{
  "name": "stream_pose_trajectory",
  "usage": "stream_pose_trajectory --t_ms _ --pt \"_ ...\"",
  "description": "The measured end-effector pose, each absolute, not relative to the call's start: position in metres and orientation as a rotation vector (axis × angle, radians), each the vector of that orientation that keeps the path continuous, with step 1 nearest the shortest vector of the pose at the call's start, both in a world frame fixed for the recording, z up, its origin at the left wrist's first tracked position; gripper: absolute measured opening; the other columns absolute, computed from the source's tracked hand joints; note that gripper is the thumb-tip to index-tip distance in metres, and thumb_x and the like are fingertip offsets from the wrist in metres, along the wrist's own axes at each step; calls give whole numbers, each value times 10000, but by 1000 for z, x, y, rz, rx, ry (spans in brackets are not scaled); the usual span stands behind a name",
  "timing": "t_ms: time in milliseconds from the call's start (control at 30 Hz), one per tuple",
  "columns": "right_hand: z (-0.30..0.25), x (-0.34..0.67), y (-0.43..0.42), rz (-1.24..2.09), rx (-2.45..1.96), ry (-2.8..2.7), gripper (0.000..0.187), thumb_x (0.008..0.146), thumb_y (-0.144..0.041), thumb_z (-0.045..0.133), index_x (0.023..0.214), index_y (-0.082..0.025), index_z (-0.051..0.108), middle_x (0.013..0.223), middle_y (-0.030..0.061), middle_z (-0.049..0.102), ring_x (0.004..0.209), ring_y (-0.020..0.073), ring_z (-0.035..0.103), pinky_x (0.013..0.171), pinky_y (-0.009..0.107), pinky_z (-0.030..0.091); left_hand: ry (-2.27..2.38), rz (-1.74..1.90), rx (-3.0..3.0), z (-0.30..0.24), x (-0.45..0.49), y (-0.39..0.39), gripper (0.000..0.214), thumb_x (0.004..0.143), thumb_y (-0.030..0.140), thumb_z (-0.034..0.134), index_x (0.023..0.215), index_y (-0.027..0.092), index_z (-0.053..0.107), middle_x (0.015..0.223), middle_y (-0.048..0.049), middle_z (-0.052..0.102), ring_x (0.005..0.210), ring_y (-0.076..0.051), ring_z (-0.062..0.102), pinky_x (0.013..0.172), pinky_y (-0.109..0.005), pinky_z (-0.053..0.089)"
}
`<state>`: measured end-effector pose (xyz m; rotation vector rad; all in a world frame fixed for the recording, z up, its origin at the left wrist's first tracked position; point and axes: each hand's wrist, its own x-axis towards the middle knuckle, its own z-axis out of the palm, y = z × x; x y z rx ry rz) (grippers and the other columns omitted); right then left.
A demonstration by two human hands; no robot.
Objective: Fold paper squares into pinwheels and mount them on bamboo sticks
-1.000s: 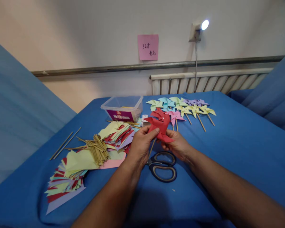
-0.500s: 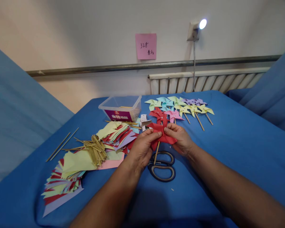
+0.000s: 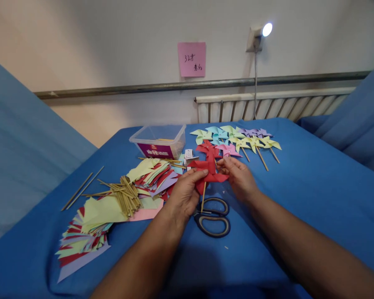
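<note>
My left hand (image 3: 188,191) grips a red paper pinwheel (image 3: 217,177) by its centre, with the thumb lying on top. The pinwheel's wooden stick (image 3: 203,196) points down toward me, above black-handled scissors (image 3: 228,227) whose blades are hidden. Close to the pinwheel's right side, my right hand (image 3: 238,176) has thumb and forefinger drawn together; what they pinch, if anything, I cannot make out. Just beyond lie another red pinwheel (image 3: 206,147) and a pink pinwheel (image 3: 229,150).
Several finished pinwheels (image 3: 254,143) lie at the back right. A clear plastic box (image 3: 158,143) stands at the back left. Cut paper sheets (image 3: 102,214), a heap of short sticks (image 3: 126,197) and two longer sticks (image 3: 82,189) occupy the table's left side.
My right hand has come off the red pinwheel and shifted slightly right. The left hand keeps its hold, and the pinwheel has moved a little left.
</note>
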<state>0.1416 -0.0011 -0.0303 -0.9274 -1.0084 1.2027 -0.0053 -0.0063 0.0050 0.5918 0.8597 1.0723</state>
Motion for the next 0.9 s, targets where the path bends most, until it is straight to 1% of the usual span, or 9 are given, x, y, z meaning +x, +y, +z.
stream_pose_trajectory --t_ms 133,167,233,300,467,667,767,867,900 --pt "-28 135 -11 735 -1109 -1440 378 689 -453 771 933 -209 616 866 26 665 718 166 589 672 305 476 878 1191 508 6 -7 -3 184 663 72 727 825 126 659 750 -45 710 649 -145 656 662 -251 533" --pt "-29 133 -13 629 -1135 -1523 385 691 -435 774 955 -210 608 867 26 662 726 171 591 684 311 478 875 1197 492 7 -7 -4 190 657 63 728 820 128 654 737 -37 703 645 -141 653 656 -243 529" --pt "-31 131 -15 451 -1152 -1633 340 735 -406 747 966 -208 594 848 26 653 742 178 599 701 317 482 875 1195 479 6 -6 -5 184 650 54 730 796 129 646 719 -32 693 641 -138 650 649 -234 524" --pt "-33 131 -14 343 -1135 -1689 289 779 -391 714 962 -208 584 839 30 645 745 180 608 694 312 488 877 1195 483 6 -5 -6 168 648 50 726 769 127 641 721 -38 692 647 -141 652 649 -234 523" --pt "-33 136 -11 211 -1069 -1801 217 849 -410 650 925 -215 593 842 50 646 758 186 611 664 297 492 889 1198 439 7 -3 -7 139 665 30 690 754 121 634 729 -52 693 646 -141 651 647 -236 528" --pt "-32 136 -11 178 -1059 -1793 149 910 -344 576 854 -211 613 760 27 623 699 161 592 618 276 465 922 1161 361 8 -2 -6 114 685 37 671 758 119 643 681 -33 681 559 -115 617 559 -215 503" --pt "-34 134 -12 235 -1056 -1734 116 886 -327 610 892 -212 615 775 17 629 691 152 597 623 270 472 911 1169 353 10 -2 -7 117 690 31 658 766 120 651 682 -31 685 560 -113 618 556 -211 498" --pt "-34 134 -13 258 -1055 -1708 223 819 -370 689 947 -206 609 814 19 637 676 151 592 628 276 479 899 1135 348 11 -2 -8 98 699 38 647 759 115 652 680 -39 685 559 -115 617 563 -215 499" --pt "-34 134 -13 259 -1056 -1709 215 820 -371 687 935 -207 611 809 19 637 676 152 590 628 278 476 897 1134 350 11 -2 -8 95 694 38 651 749 116 647 676 -36 683 557 -113 615 566 -215 499"
